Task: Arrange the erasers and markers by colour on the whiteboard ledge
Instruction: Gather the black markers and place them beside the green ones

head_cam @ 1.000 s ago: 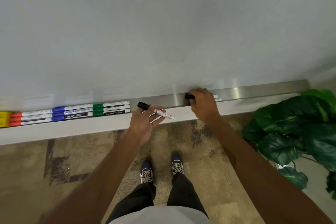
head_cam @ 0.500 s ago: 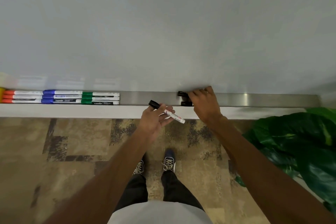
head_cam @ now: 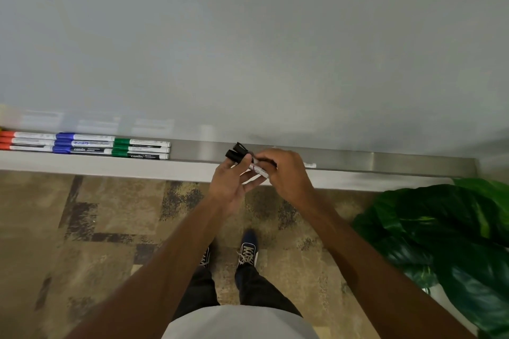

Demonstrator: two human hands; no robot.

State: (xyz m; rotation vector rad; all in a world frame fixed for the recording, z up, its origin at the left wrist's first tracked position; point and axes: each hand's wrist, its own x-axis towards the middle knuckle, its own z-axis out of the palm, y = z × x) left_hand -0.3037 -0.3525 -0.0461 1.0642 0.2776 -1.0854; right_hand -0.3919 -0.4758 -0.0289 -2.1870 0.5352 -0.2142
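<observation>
Along the foot of a whiteboard (head_cam: pixel 248 36), a steel ledge (head_cam: pixel 399 164) runs left to right, carrying a sorted row at its left end: red markers (head_cam: pixel 26 140), blue markers (head_cam: pixel 82 143) and green markers (head_cam: pixel 140 148), three deep, end to end, long axes along the ledge. A potted plant (head_cam: pixel 440 242) crowds the near right corner over patterned carpet.

Right of the green group, past a bare stretch of steel, both hands meet just above the ledge's near edge. The left hand (head_cam: pixel 231 187) and right hand (head_cam: pixel 286 176) are together, closed on black markers (head_cam: pixel 237 153), whose two black caps jut out to the far left of the fingers. The bundle lies roughly parallel to the ledge, caps tilted slightly away from the person. A white barrel end (head_cam: pixel 309 165) shows on the ledge just right of the right hand; whether it belongs to the held bundle or lies loose cannot be told.

The open slot for black appears to lie to the left, beside green, so the left hand is the nearer one, and the bundle would need little turning to match the row.

How many markers are held is hidden by the fingers. The row's left end is cut off by the frame. No eraser can be clearly made out.
</observation>
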